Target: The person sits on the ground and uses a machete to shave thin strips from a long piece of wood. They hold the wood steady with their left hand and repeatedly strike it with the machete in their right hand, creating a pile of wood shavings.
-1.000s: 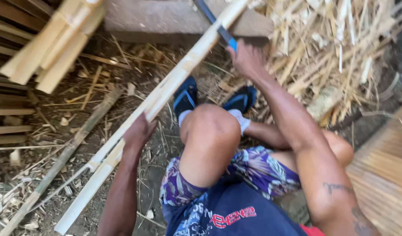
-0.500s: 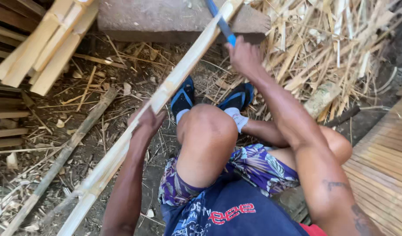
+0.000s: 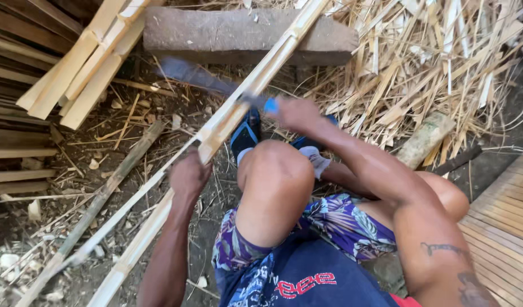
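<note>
While crouched low over the work, grips a long pale bamboo pole [image 3: 255, 79] with the left hand [image 3: 188, 173], fingers closed round it just below an open split. Holds in the right hand [image 3: 295, 113], shut tight on a blue handle [image 3: 271, 105], a long dark knife [image 3: 196, 77] laid across the pole above that split. Blade blurred, so cannot be told for sure whether it bites the cane or only crosses it. By the look of it, splitting the pole lengthwise, partway down. Any further cut calls for the edge kept on the grain line and the left hand kept well below the blade.

Pole slanting from a grey block [image 3: 216, 34] at its upper end down past the raised knee [image 3: 275, 170] to the lower left of the view. Blue-and-black shoes [image 3: 245, 133] just beside the cutting point, close to the knife's path. Stacked split slats [image 3: 79, 68] upper left, a thin weathered cane [image 3: 102, 196] on the ground beside the pole, a heap of pale strips [image 3: 443, 62] to the right, a short log [image 3: 426, 139] near it, a slatted panel [image 3: 505, 210] at the right edge.
</note>
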